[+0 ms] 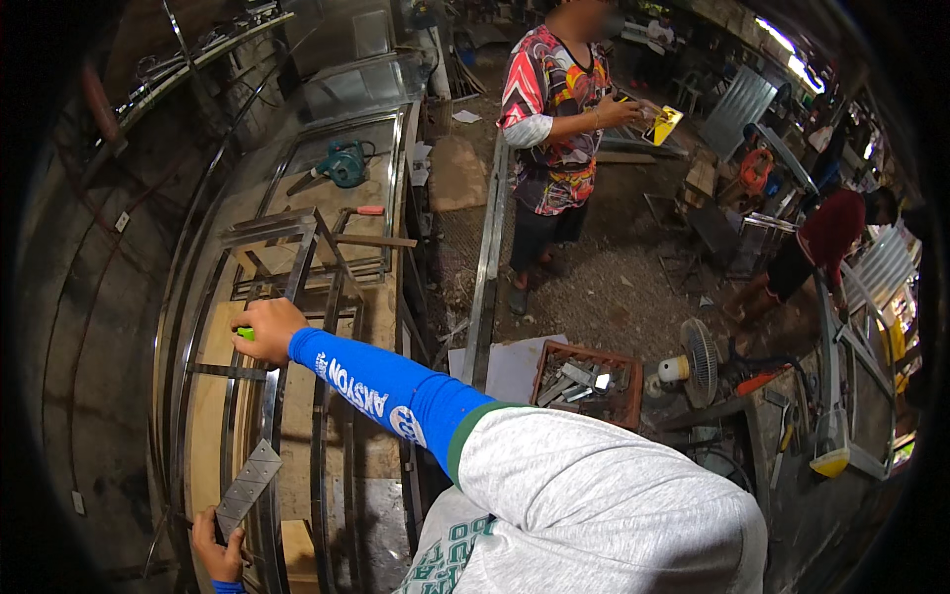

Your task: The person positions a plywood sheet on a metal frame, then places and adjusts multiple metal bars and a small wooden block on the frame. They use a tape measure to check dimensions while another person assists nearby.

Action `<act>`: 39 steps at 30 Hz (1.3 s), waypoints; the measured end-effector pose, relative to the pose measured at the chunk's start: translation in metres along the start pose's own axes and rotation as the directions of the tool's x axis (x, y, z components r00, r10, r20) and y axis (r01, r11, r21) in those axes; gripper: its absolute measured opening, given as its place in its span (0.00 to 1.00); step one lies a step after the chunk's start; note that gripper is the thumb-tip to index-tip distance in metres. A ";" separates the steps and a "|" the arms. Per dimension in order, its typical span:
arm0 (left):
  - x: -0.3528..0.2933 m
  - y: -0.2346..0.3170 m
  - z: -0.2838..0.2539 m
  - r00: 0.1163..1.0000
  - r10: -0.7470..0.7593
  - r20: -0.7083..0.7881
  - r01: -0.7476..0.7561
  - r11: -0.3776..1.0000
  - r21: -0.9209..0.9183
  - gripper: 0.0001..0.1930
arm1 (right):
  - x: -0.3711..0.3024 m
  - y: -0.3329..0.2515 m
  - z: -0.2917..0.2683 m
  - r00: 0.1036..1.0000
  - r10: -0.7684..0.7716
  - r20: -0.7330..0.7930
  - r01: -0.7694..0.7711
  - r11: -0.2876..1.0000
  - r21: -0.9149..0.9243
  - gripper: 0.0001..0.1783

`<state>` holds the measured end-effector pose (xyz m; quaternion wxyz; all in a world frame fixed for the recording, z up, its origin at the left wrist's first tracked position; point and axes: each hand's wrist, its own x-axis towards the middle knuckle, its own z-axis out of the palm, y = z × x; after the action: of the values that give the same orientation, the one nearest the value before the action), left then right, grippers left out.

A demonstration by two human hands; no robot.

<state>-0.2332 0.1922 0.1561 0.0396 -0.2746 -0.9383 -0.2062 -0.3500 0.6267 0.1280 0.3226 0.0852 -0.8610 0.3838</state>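
Observation:
My right hand [265, 331], in a blue sleeve, reaches across to the left and is closed on a small green object [244, 334], pressed against a steel frame [297, 247] of welded bars lying on a wooden bench. My left hand [216, 549] at the lower left grips the lower end of a flat grey metal plate with holes [247, 485], which lies tilted along a frame bar.
A teal power tool [341, 163] and a red-handled tool [368, 210] lie farther along the bench. A person in a patterned shirt [554, 109] stands beyond, holding a yellow item. A crate of metal pieces [589, 381], a floor fan [698, 361] and another crouching person [821, 243] are at right.

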 end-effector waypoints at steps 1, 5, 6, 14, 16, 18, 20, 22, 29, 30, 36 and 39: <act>0.000 0.002 0.000 1.000 0.007 -0.003 -0.007 1.000 -0.002 0.36 | 0.000 0.000 -0.001 1.000 0.009 0.014 -0.009 1.000 0.002 0.21; -0.003 -0.005 0.005 0.999 0.031 -0.036 -0.030 0.999 0.017 0.34 | 0.001 0.002 0.001 0.999 0.025 0.038 -0.025 1.000 0.004 0.21; -0.002 -0.003 0.003 0.999 0.031 -0.025 -0.030 0.999 0.015 0.33 | 0.001 0.001 0.001 0.999 0.023 0.036 -0.024 1.000 0.006 0.21; -0.001 -0.003 0.003 0.998 0.050 -0.029 -0.049 0.999 0.005 0.30 | 0.001 0.001 0.002 1.000 -0.003 -0.006 0.004 1.000 0.016 0.22; -0.001 -0.004 0.004 0.998 0.051 -0.036 -0.051 0.999 0.001 0.30 | 0.001 0.003 0.004 1.000 -0.006 -0.004 0.006 1.000 0.016 0.22; -0.001 -0.003 0.004 0.998 0.045 -0.037 -0.044 0.999 0.012 0.30 | 0.001 0.004 0.005 1.000 -0.010 0.001 0.010 1.000 0.014 0.22; 0.000 -0.001 0.005 0.998 0.048 -0.041 -0.048 0.999 0.012 0.30 | 0.001 0.005 0.003 1.000 -0.003 0.007 0.003 1.000 0.002 0.22; 0.000 0.003 0.004 0.997 0.056 -0.051 -0.056 0.998 0.003 0.30 | 0.000 0.004 0.002 1.000 -0.003 0.012 0.003 1.000 0.005 0.22; 0.000 0.011 0.001 1.000 0.005 -0.012 -0.006 0.999 -0.036 0.29 | 0.001 0.004 0.003 1.000 -0.017 -0.009 0.017 1.000 0.006 0.22; 0.000 0.010 0.002 1.000 0.002 -0.011 -0.002 0.999 -0.047 0.29 | 0.001 0.004 0.003 1.000 -0.020 -0.014 0.020 1.000 0.006 0.22; 0.000 0.009 -0.001 1.000 -0.006 0.010 0.006 0.999 -0.036 0.28 | 0.001 0.002 0.001 1.000 0.008 0.020 -0.008 1.000 -0.012 0.22; -0.001 0.005 0.001 1.000 0.006 -0.006 -0.006 1.000 -0.026 0.29 | 0.000 0.002 0.001 1.000 0.007 0.010 -0.007 1.000 -0.002 0.22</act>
<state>-0.2300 0.1965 0.1566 0.0392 -0.2773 -0.9346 -0.2192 -0.3517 0.6277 0.1265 0.3169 0.0842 -0.8633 0.3837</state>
